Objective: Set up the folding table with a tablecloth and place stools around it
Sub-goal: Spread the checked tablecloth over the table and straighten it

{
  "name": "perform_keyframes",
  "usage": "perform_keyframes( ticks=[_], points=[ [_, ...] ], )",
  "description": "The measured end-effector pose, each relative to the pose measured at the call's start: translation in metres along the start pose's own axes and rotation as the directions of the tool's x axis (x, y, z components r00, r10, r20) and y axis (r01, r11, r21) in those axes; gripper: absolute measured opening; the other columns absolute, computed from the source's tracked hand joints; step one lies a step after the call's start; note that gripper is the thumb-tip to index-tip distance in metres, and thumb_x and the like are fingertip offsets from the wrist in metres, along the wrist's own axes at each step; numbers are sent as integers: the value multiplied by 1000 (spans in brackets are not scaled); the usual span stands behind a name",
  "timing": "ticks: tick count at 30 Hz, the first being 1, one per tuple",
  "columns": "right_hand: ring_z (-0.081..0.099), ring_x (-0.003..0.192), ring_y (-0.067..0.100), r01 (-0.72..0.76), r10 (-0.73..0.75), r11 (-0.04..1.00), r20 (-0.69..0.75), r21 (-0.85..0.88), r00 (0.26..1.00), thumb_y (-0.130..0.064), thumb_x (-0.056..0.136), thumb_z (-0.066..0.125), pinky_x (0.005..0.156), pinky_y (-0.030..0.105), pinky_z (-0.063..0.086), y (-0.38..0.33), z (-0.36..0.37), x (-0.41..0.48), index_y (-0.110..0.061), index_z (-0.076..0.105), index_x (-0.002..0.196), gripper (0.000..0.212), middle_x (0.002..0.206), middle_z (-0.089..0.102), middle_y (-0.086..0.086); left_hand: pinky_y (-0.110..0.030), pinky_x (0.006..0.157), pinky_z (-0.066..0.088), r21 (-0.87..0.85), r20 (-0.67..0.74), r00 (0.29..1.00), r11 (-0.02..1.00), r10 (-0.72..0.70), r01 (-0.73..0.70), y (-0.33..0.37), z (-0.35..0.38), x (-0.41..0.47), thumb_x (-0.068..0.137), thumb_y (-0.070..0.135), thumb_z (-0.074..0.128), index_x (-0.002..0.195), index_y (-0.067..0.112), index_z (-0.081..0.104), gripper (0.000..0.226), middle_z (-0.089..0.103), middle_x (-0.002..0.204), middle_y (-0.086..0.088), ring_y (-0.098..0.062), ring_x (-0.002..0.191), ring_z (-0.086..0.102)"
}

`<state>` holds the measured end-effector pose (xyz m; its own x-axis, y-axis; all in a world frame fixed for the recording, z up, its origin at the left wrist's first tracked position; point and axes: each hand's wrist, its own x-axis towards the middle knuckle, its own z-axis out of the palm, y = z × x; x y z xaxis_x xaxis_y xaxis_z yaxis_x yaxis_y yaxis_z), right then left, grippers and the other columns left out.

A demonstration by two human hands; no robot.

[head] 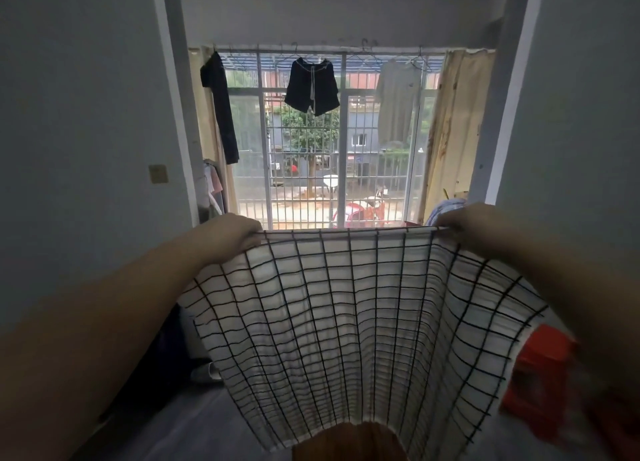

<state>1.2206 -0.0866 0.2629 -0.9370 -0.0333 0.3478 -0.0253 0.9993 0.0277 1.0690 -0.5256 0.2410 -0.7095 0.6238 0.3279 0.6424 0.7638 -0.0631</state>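
Hands — left (231,233), right (467,225) — grip checked tablecloth (346,322) spread wide.

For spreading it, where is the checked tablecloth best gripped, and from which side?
Grip the tablecloth at its two upper corners, from the outer sides, as the left hand and right hand do: the edge runs taut between them and it hangs flat.

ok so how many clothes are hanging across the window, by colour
dark: 2 (long garment, shorts)
pale grey: 1 (shirt)
total: 3
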Motion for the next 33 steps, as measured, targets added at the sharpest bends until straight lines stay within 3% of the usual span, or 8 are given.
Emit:
perform_keyframes(
  ticks=[3,8,13,16,19,22,26,33],
  points=[
    [66,77,18,0,1,1000,25,-31,1000,-36,94,60,76,35,54,1,6,-4,-35,68,92,8,79,65,-6,-31,67,38,40,-44,999,999,-20,22,2,5,1,101,39,50,96,21,57,20,57,83,3,-18,79,53],
    [61,82,15,-54,60,995,81,-82,995,-20,91,66,73,30,46,30,29,-12,-24,71,93,6,89,68,-3,-34,73,47,-1,-105,994,1000,8,-8,7,9,10,101,42,51,106,19,67,28,70,92,-3,-21,84,62],
    [64,83,26,-144,146,987,27,-66,989,-10,85,68,77,35,50,66,54,6,-21,73,86,13,89,72,6,-35,87,49,-42,21,997,996,79,-79,19,23,30,103,31,49,120,20,65,25,69,113,0,-20,101,63],
    [66,90,26,-172,178,972,25,-162,984,-13,87,66,77,28,44,78,72,29,-22,73,89,12,96,72,6,-29,72,44,-37,102,995,999,9,-5,11,41,47,102,18,50,110,22,64,16,68,105,-3,-10,83,57],
    [64,95,23,-199,222,952,77,-231,972,-11,91,60,79,24,40,84,92,56,-19,70,95,13,100,69,3,-31,76,47,-12,131,990,998,-55,57,3,60,74,103,20,49,119,19,64,23,66,100,-1,-17,87,61],
    [60,85,22,-204,221,960,72,-189,973,-6,89,58,78,27,45,98,115,85,-19,66,88,15,91,65,1,-33,74,44,26,125,985,993,-121,119,-1,83,108,104,23,46,110,13,67,23,67,96,-6,-23,87,61],
    [49,77,17,-171,184,977,93,-127,979,-3,87,58,73,26,37,124,150,134,-23,58,84,21,85,58,-1,-34,70,44,96,106,972,976,-208,198,-9,114,163,101,15,47,106,8,66,21,61,85,-3,-25,83,62],
    [65,87,27,-183,185,982,49,-42,981,1,86,55,79,35,51,178,195,236,-9,73,98,23,94,71,10,-32,62,45,167,43,975,963,-220,210,-30,154,266,97,9,50,76,15,56,22,55,69,0,-24,69,61]
  ],
)
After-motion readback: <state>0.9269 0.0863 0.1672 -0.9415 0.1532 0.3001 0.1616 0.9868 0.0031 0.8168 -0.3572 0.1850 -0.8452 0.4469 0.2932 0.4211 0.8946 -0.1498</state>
